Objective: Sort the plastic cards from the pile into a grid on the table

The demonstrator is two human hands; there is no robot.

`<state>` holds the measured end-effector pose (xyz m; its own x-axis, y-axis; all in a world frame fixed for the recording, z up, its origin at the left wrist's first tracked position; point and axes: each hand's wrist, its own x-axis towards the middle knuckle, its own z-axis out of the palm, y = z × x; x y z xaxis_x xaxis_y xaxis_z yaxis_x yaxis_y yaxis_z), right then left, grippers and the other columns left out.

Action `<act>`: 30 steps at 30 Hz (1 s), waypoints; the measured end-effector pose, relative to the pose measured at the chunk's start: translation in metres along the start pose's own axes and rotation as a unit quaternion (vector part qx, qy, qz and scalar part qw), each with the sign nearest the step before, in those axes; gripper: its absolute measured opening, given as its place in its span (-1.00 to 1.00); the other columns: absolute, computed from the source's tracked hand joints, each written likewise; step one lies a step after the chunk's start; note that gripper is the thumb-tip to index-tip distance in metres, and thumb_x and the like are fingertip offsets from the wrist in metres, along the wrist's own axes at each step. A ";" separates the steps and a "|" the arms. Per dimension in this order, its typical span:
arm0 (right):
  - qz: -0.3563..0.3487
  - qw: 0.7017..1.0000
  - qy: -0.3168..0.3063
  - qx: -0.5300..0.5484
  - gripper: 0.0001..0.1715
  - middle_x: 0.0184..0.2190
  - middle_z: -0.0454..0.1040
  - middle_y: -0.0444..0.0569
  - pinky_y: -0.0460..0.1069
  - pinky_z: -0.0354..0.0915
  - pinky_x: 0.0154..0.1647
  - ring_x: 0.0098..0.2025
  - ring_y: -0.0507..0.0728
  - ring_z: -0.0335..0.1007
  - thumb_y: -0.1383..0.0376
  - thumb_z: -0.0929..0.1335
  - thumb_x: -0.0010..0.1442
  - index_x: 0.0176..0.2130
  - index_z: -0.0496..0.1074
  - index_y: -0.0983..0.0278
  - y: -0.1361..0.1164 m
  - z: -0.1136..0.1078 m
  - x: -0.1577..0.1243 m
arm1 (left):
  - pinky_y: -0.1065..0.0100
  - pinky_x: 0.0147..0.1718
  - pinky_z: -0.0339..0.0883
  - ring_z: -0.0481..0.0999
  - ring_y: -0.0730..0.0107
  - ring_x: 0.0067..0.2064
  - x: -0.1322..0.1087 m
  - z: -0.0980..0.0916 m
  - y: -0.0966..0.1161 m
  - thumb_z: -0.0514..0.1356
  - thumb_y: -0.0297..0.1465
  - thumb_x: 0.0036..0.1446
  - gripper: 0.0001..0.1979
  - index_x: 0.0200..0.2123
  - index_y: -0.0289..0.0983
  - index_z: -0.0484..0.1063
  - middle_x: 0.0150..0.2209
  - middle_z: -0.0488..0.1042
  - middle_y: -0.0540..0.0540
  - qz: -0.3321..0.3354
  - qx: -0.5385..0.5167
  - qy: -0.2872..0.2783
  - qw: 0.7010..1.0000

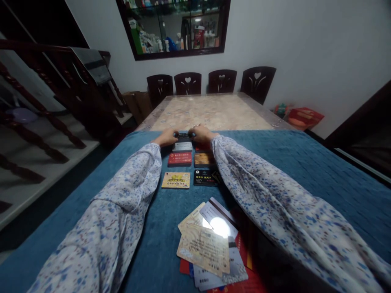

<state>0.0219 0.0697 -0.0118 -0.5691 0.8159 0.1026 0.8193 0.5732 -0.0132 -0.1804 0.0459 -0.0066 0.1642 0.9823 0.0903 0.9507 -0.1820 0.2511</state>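
Both hands reach to the far edge of the blue cloth, the left hand (167, 137) and the right hand (200, 132) set apart, with a dark card (183, 136) between them. The fingers of each are bent, their tips at the card's two ends; whether they grip it or only touch it, I cannot tell. It lies at the far end of two columns of cards.

Nearer in the left column come a grey card (182, 147), a red card (179, 159) and a yellow card (176, 180). In the right column, a gold card (203, 160) and a black card (207, 178) marked VIP lie partly behind the right sleeve (259, 179). Closest to the person is a loose pile (203, 249), beige and silver cards overlapping over red ones, with a bright glare on it.

The cloth (146, 252) covers the near part of the table (198, 112). Beyond stand four chairs (222, 83) below a glass cabinet (180, 53), with a railing (27, 46) at left and a red bag (305, 116) at right
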 end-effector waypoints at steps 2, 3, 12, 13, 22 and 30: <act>0.005 1.000 0.000 0.002 -0.50 0.16 0.55 0.06 0.07 0.23 0.05 0.17 0.32 0.37 0.21 0.37 0.28 0.19 0.52 0.14 -0.001 -0.002 -0.001 | 0.30 0.01 0.46 0.61 0.16 -0.09 0.002 0.001 -0.001 0.25 -0.50 -0.01 -0.62 -0.06 -0.27 0.59 -0.13 0.65 -0.12 -0.005 -0.004 -0.003 1.000; 0.006 1.000 -0.001 0.002 -0.50 0.16 0.55 0.05 0.06 0.22 0.05 0.17 0.32 0.37 0.21 0.37 0.28 0.19 0.52 0.14 -0.002 -0.003 -0.002 | 0.31 0.01 0.46 0.61 0.17 -0.10 0.003 0.002 -0.002 0.25 -0.51 -0.01 -0.61 -0.05 -0.26 0.58 -0.11 0.65 -0.12 -0.006 -0.007 -0.004 1.000; 0.018 1.000 -0.009 0.009 -0.41 0.19 0.53 0.04 0.08 0.25 0.08 0.21 0.34 0.34 0.31 0.37 0.23 0.23 0.49 0.13 -0.006 -0.006 -0.006 | 0.36 -0.03 0.46 0.60 0.23 -0.11 0.008 0.006 -0.009 0.27 -0.49 -0.01 -0.58 -0.02 -0.27 0.54 -0.04 0.62 -0.13 -0.007 -0.033 -0.009 0.999; 0.018 1.000 -0.010 0.010 -0.40 0.19 0.52 0.05 0.08 0.25 0.08 0.21 0.34 0.33 0.33 0.36 0.22 0.24 0.48 0.13 -0.006 -0.007 -0.007 | 0.36 -0.04 0.46 0.60 0.23 -0.11 0.009 0.007 -0.010 0.27 -0.49 -0.01 -0.58 -0.01 -0.27 0.54 -0.03 0.62 -0.13 -0.006 -0.036 -0.009 0.999; 0.013 1.000 -0.022 0.012 -0.42 0.16 0.54 0.07 0.07 0.23 0.03 0.20 0.34 0.32 0.30 0.34 0.21 0.21 0.50 0.17 -0.007 -0.011 -0.011 | 0.34 0.04 0.43 0.57 0.20 -0.02 0.011 0.006 -0.010 0.26 -0.50 -0.06 -0.55 -0.03 -0.27 0.55 0.01 0.61 -0.12 0.010 -0.039 -0.012 0.999; 0.013 1.000 -0.005 0.006 -0.36 0.22 0.48 0.11 0.16 0.21 0.07 0.22 0.39 0.26 0.23 0.36 0.24 0.29 0.40 0.15 -0.003 -0.008 -0.009 | 0.34 -0.02 0.42 0.56 0.25 -0.14 0.001 0.004 -0.012 0.24 -0.49 0.01 -0.52 0.06 -0.28 0.52 -0.15 0.60 -0.09 0.009 -0.036 0.008 0.999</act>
<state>0.0255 0.0599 -0.0049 -0.5486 0.8311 0.0912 0.8329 0.5527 -0.0271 -0.1900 0.0497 -0.0134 0.1772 0.9779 0.1110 0.9257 -0.2038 0.3185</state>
